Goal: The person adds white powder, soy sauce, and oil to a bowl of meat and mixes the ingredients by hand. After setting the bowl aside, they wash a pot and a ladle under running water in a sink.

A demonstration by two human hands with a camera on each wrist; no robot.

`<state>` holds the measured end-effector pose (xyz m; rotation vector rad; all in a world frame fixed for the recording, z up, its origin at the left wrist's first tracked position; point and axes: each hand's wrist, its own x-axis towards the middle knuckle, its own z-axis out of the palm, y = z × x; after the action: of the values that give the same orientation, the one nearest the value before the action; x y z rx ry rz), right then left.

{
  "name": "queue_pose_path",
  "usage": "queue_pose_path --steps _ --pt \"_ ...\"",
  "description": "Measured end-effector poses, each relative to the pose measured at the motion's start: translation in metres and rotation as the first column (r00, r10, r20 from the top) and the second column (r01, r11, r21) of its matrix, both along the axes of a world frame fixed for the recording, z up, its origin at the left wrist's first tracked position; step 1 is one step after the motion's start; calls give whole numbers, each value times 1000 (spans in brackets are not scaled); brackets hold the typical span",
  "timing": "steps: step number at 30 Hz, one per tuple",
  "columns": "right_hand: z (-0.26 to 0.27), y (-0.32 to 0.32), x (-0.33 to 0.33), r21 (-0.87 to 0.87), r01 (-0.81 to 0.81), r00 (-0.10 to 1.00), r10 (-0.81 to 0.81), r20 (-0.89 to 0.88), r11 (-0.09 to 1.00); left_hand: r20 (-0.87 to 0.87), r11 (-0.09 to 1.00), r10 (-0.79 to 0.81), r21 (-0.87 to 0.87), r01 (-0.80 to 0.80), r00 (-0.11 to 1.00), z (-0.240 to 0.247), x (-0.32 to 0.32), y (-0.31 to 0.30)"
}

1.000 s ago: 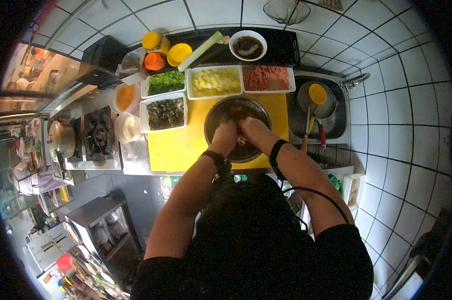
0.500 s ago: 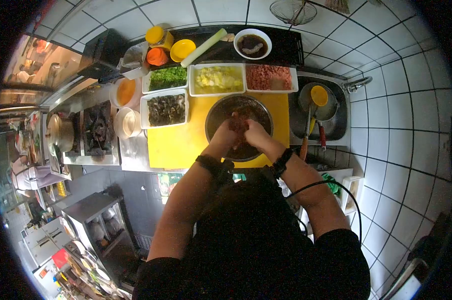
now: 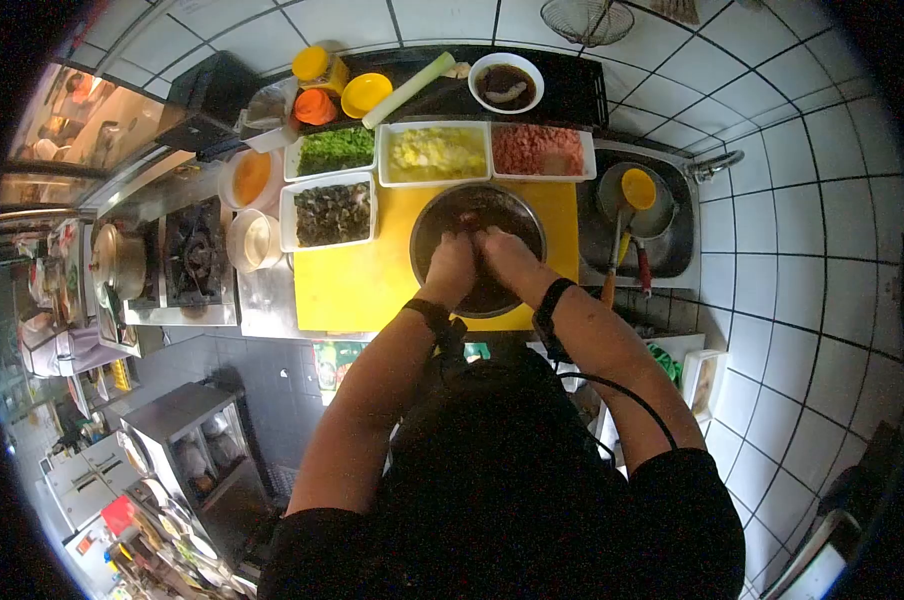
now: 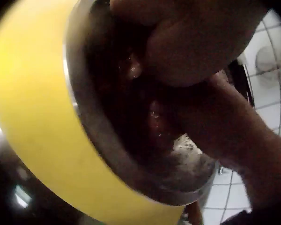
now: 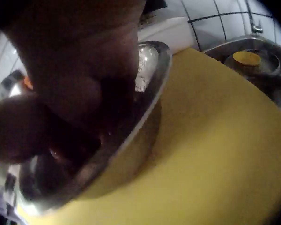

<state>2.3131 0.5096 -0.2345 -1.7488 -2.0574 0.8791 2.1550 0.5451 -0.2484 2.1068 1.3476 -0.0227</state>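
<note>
Both hands are down inside a round steel bowl [image 3: 525,205] on a yellow cutting board [image 3: 347,290]. My left hand [image 3: 452,265] reaches in from the left, and my right hand [image 3: 505,260] from the right, close beside it. Around their fingers lies a dark, reddish, wet mixture like minced meat [image 4: 154,123]; a small lump shows beyond the fingertips in the head view. Mixture and shadow hide the fingers, so I cannot tell how far they curl. In the right wrist view, the bowl's rim [image 5: 152,101] runs just beside the hands.
Behind the bowl stand white tubs of chopped greens [image 3: 337,152], yellow pieces [image 3: 435,155] and pink minced meat [image 3: 537,152]; dark pieces [image 3: 332,215] fill another at left. Further back are a leek stalk [image 3: 409,90] and a sauce bowl [image 3: 475,85]. A sink [image 3: 672,270] adjoins at right.
Half a second ago the hands were apart with reddish mixture showing between them. Now they are closer together and further forward in the bowl, covering most of it.
</note>
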Motion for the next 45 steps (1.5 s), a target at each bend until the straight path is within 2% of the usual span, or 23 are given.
queue_pose_path --steps 2,4,6,7,9,11,12,13,14,16,18,19,21,23,24,28,30,34,37,39,42,43,45 --pt "14 5 5 -96 10 1000 -9 14 995 228 993 -105 -35 116 968 -22 -8 12" --pt "29 6 10 -202 28 999 -23 26 979 159 986 -159 -17 164 974 8 -8 19" --pt "44 5 16 -228 13 972 41 231 973 94 976 -216 -13 218 972 11 -10 19" --pt "49 3 17 -232 17 972 38 231 972 169 976 50 -219 -12 984 11 -13 21" --pt "58 3 17 -188 -26 944 86 317 982 184 877 321 -427 -219 929 31 -10 16" --pt "76 -5 5 -60 62 963 -44 266 996 74 960 144 231 -157 987 60 -6 -3" --pt "72 -5 3 2 111 966 -109 234 994 73 960 144 231 -157 987 44 -7 -3" --pt "69 -6 2 64 159 966 -169 197 985 -52 959 -95 264 106 994 21 -9 -3" --pt "44 -6 3 100 25 972 -48 230 995 -180 894 -325 262 363 929 7 -10 -4" --pt "15 -4 6 133 -108 961 70 267 985 -57 923 -321 203 326 945 7 -12 -6" --pt "9 4 9 -187 -236 894 289 344 954 68 947 -300 143 288 952 23 -8 -2" --pt "11 -1 7 -189 -236 894 290 341 953 27 928 -330 194 319 944 38 -7 -2" --pt "33 -7 1 162 177 977 -153 -152 971 -14 905 -356 246 348 934 30 -5 8" --pt "5 -8 7 4 30 998 -30 -47 1000 308 906 -368 -93 413 877 -32 -7 10" --pt "-3 -5 10 -139 -112 992 118 40 984 337 933 -211 -211 292 918 -53 -5 10" --pt "1 -3 5 -415 -41 991 91 102 909 379 972 -172 -84 219 909 -71 -10 17" --pt "9 -5 12 -261 -25 1000 23 -11 965 375 944 -214 -159 290 902 -17 -17 29" --pt "-17 7 20 -204 -141 990 140 -20 969 304 957 -210 -129 258 929 -10 -13 27" --pt "17 10 12 -285 -23 986 -25 -163 958 188 981 -186 -24 194 964 9 -8 28" --pt "6 1 12 189 146 987 -156 42 971 107 981 -184 81 176 977 20 -4 23" --pt "17 18 12 112 -44 951 7 308 993 -12 944 -227 244 223 974 10 3 27" --pt "29 22 14 116 -42 951 4 310 992 -37 935 -243 255 244 969 1 3 29" --pt "46 25 16 -165 -20 995 37 96 986 44 972 -229 72 225 973 -3 5 34"
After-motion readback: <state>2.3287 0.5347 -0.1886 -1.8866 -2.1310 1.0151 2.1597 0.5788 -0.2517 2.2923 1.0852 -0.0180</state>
